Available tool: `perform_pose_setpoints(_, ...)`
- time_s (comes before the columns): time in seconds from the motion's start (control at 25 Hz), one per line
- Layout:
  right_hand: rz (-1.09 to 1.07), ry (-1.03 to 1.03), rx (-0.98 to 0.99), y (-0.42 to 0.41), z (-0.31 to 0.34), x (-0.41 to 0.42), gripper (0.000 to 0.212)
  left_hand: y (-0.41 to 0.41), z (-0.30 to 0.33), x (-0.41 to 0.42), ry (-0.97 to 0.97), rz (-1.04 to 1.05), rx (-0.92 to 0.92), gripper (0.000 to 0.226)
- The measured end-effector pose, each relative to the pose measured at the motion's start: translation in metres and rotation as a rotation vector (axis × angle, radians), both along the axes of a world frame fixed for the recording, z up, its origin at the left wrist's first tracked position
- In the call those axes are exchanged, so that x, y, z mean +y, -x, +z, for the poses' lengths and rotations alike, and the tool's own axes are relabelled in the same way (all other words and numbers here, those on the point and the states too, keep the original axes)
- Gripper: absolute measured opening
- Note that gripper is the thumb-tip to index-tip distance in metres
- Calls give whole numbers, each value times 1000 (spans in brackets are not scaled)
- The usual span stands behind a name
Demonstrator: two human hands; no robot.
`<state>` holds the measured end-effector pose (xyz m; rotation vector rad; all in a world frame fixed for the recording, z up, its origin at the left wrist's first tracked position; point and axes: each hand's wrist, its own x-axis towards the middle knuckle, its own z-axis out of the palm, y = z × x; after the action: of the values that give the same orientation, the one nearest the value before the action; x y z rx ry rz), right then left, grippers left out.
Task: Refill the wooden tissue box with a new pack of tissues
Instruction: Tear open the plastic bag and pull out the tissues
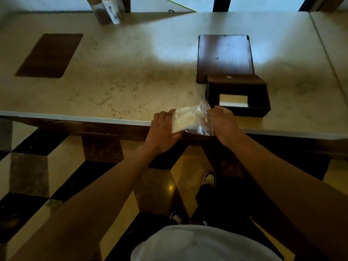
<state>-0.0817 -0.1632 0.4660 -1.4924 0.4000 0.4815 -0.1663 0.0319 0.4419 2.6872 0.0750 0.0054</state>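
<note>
Clear plastic stretches at the table (113, 91) edge as the left hand (163, 129) clamps the tissue pack (180, 121) and the right hand (222, 121) pinches its wrapper (202, 117) — unwrapping, I'd say — next, slide the stack free toward the wooden tissue box (237, 95) just beside.

Glossy clear plastic wrapper (199, 119), dark polished wooden box (238, 95), mottled stone table (113, 81).

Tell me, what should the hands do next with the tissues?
Probably pull the plastic wrapper off: the left hand grips the tissue stack, the right hand tugs the loose wrapper, and the wooden box sits upturned, open, with its panel off.
</note>
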Motion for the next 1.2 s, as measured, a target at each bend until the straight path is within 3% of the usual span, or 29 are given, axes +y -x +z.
perform_pose_setpoints(0.08, 70, -63, 99, -18, -1, -4, 10, -18, -2, 3, -22, 41, 9, 82)
perform_pose_setpoints(0.28, 289, -49, 76, -68, -2, -15, 16, -44, -11, -11, 11, 124, 77, 83)
perform_pose_setpoints(0.48, 373, -176, 94, -105, 8, -7, 21, -72, -19, -27, 209, 274, 172, 89)
perform_pose_setpoints(0.84, 588, -33, -58, -148, 38, 26, 20, -125, -27, -31, 440, 371, 228, 90)
perform_pose_setpoints(0.96, 594, 30, -84, -155, 37, 32, 21, -136, -23, -28, 496, 347, 107, 71)
perform_pose_setpoints(1.04, 611, 75, -108, -160, 34, 35, 20, -143, -13, -25, 582, 484, 69, 60)
perform_pose_setpoints(1.2, 633, 155, -153, -165, 30, 42, 16, -153, 12, -20, 768, 690, -88, 8)
